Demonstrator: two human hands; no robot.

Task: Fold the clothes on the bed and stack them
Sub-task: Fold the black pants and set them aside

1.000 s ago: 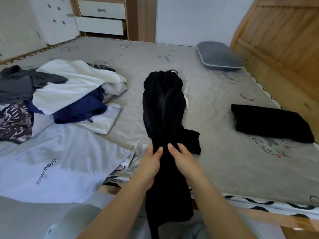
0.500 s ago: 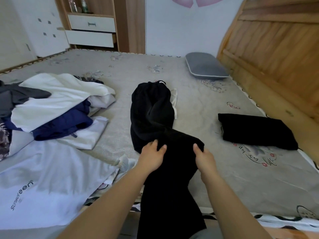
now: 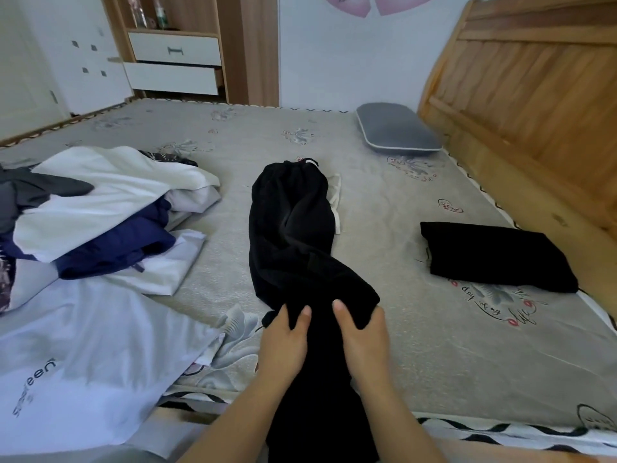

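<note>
A long black garment [image 3: 292, 228] lies down the middle of the bed, its near end hanging over the front edge. My left hand [image 3: 283, 342] and my right hand [image 3: 362, 339] sit side by side on its near part, each gripping a bunch of the black cloth. A folded black garment [image 3: 494, 255] rests flat on the right side of the bed. At the left lies a loose pile of clothes [image 3: 96, 208] in white, navy and grey, with a pale lilac shirt [image 3: 83, 359] spread in front of it.
The grey bed sheet [image 3: 434, 345] is printed with flowers. A grey pillow [image 3: 397, 128] lies at the far right by the wooden headboard [image 3: 534, 105]. A wooden cabinet with white drawers [image 3: 175, 61] stands beyond the bed's far edge.
My hands have drawn closer together on the black garment and gathered its near fold. The camera has tilted up a little more.
</note>
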